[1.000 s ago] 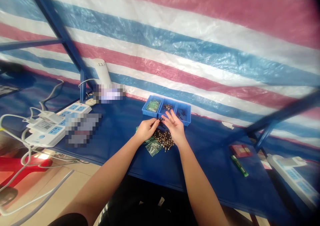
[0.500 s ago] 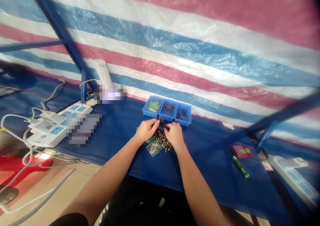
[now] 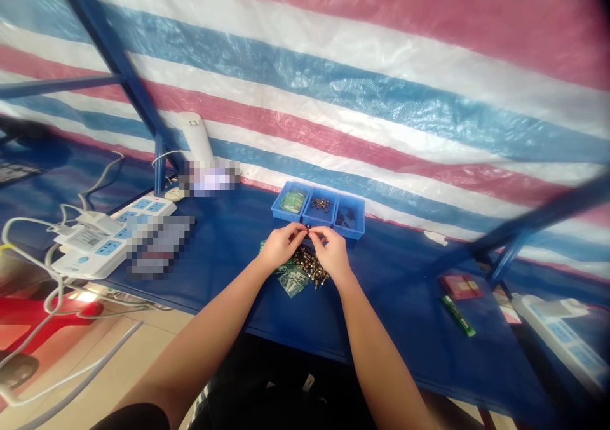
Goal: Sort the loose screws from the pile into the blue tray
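My left hand and my right hand meet fingertip to fingertip above a pile of small brass-coloured metal parts. Both are closed in a pinch around a small dark piece, too small to name exactly. Left of the pile, partly under it, lie clear and green plastic bags with pale slim pieces inside. Just beyond my fingers stand three joined blue bins. The left bin holds green-tinted bags, the middle bin brass-coloured parts, and the right bin small black pieces.
White power strips with tangled cables lie on the left of the blue table, beside a blurred flat object. On the right are a red box and a green packet. A striped plastic sheet hangs behind.
My right hand has moved up and left from the pile, and its fingertips now meet those of my left hand at the small dark piece. The left hand has barely shifted.
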A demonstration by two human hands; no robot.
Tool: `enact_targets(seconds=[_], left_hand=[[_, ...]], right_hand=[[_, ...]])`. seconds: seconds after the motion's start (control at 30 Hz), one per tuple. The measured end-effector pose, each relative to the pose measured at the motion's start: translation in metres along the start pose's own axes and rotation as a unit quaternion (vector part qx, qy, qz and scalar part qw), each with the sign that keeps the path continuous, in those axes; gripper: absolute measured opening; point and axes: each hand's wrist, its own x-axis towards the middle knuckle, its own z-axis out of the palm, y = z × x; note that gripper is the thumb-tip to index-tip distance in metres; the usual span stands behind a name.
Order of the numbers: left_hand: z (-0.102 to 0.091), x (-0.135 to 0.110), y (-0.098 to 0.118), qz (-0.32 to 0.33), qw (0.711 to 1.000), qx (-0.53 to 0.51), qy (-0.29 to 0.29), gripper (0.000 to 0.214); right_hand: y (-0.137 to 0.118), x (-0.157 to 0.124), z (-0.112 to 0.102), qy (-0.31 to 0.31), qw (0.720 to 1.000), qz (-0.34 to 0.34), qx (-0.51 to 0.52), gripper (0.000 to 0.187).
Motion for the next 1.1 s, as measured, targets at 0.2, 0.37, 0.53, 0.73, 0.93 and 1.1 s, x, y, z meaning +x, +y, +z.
enact_targets(seconds=[0.2, 0.37, 0.53, 0.73, 0.93, 1.1], left_hand=[[-0.0022, -0.0005, 0.0020, 0.000, 1.000, -0.011, -0.007, 0.033], [-0.0025, -0.0016, 0.0032, 0.001, 1.000, -0.021, -0.001, 0.032], [-0.0027, -0.0013, 0.0036, 0.004, 1.000, -0.022, -0.009, 0.032], [-0.0050, -0.0008, 0.0049, 0.007, 1.000, -0.009, -0.009, 0.035], [-0.0018, -0.0009, 0.0021, 0.010, 1.000, -0.017, 0.004, 0.031], [-0.0047, -0.0007, 0.0030, 0.010, 1.000, -0.009, -0.014, 0.037]], right_hand=[[-0.0011, -0.0007, 0.0033, 0.002, 0.999, 0.005, 0.049, 0.018], [-0.0036, -0.0002, 0.0025, 0.016, 0.998, 0.012, 0.052, 0.020], [-0.0036, -0.0006, 0.0028, 0.011, 0.997, 0.041, 0.064, 0.023], [-0.0033, -0.0007, 0.0028, 0.012, 0.997, 0.051, 0.063, 0.023], [-0.0012, -0.0004, 0.0026, 0.023, 0.995, 0.055, 0.084, 0.023], [-0.0017, -0.0007, 0.0045, 0.012, 0.993, 0.056, 0.102, 0.023]])
